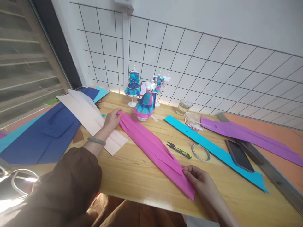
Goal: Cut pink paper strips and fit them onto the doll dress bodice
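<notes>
A long strip of pink crepe paper point(151, 148) lies slantwise across the wooden table, folded lengthwise with a loose flap. My left hand point(113, 119) grips its far left end, the fingers closed over the edge. At the near right end, my right hand point(201, 181) pinches the strip's edge between thumb and fingers. Yellow-handled thread snips point(179, 149) and a roll of narrow tape point(201, 152) rest to the right of the pink strip. Just behind it stands a small dress form in a pink and blue ruffled dress point(145, 104).
A blue paper strip point(205, 143) with a phone point(239, 155) on it runs along the right, near a purple strip point(246, 134). Dark blue sheets point(47, 135) and a pale sheet point(81, 110) lie left. A glass jar point(184, 107) stands behind, before a wire grid point(189, 47).
</notes>
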Tool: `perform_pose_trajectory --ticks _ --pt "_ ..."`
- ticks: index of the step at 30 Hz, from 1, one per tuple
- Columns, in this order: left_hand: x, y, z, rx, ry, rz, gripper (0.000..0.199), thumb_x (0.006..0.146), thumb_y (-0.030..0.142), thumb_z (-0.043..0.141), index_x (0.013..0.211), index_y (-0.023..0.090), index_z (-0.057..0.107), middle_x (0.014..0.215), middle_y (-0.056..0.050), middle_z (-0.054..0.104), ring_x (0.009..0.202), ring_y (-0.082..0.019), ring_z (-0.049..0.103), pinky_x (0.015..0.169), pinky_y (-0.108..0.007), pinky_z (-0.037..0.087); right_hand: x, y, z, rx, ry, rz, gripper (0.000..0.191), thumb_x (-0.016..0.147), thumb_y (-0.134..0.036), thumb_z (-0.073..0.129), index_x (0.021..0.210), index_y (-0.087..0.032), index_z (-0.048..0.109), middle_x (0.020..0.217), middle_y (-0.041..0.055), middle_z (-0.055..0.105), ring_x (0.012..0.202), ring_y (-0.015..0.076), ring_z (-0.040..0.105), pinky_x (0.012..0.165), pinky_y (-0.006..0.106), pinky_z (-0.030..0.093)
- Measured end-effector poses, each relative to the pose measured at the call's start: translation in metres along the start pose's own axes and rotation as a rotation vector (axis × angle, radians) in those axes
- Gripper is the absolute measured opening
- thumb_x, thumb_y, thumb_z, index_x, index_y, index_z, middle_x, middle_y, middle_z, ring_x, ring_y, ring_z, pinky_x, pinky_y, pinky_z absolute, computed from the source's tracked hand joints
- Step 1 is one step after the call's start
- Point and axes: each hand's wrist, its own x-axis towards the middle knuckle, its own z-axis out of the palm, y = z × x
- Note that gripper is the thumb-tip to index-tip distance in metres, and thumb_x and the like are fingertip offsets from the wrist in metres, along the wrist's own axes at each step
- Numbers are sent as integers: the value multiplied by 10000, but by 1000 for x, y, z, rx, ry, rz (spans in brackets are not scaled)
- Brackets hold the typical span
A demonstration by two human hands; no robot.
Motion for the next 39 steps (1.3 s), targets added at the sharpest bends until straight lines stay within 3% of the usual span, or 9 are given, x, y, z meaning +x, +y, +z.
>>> perform_pose_trajectory --ticks 5,13,15,20,24,29,39 --pt "-2 6 2 177 -28 53 397 788 239 496 1179 207 558 1028 -56 663 970 -209 596 865 -288 424 -2 5 4 -27 -17 -46 359 769 -523 494 690 -175 537 736 37 619 666 161 547 592 236 414" --pt "-8 23 11 399 -157 135 365 805 198 452 1143 244 585 984 -88 661 990 -263 566 890 -401 355 -9 7 0 -426 46 -46 287 833 -443 391 823 -218 569 802 46 685 749 210 624 664 266 429" --pt "-10 25 10 406 -144 142 379 800 183 453 1157 236 571 1014 -95 643 1017 -272 542 893 -410 345 -10 6 1 -478 51 -33 286 843 -441 369 824 -229 561 794 40 687 739 207 627 656 264 426" --pt "-19 37 3 475 12 203 336 807 186 449 1117 191 577 1055 -128 573 1076 -306 460 875 -418 345 -11 7 3 -506 59 -38 301 854 -449 345 837 -239 560 811 36 690 750 201 632 664 260 426" --pt "-35 56 2 482 -61 266 254 838 240 431 980 139 616 925 -127 582 977 -281 500 842 -373 375 -11 10 3 -499 73 -49 306 854 -444 345 855 -240 572 830 41 694 780 203 640 675 254 430" --pt "-66 82 13 521 -236 224 479 847 487 405 942 66 613 888 -175 582 893 -302 532 768 -383 406 -11 11 4 -509 86 -49 294 849 -431 353 864 -242 577 840 42 700 770 205 646 658 251 433" --pt "-86 87 24 546 -257 214 748 806 664 300 1072 15 559 1021 -220 551 1025 -329 463 875 -408 348 -12 13 3 -481 68 -64 323 864 -456 346 852 -226 572 847 59 693 778 204 639 689 263 442"
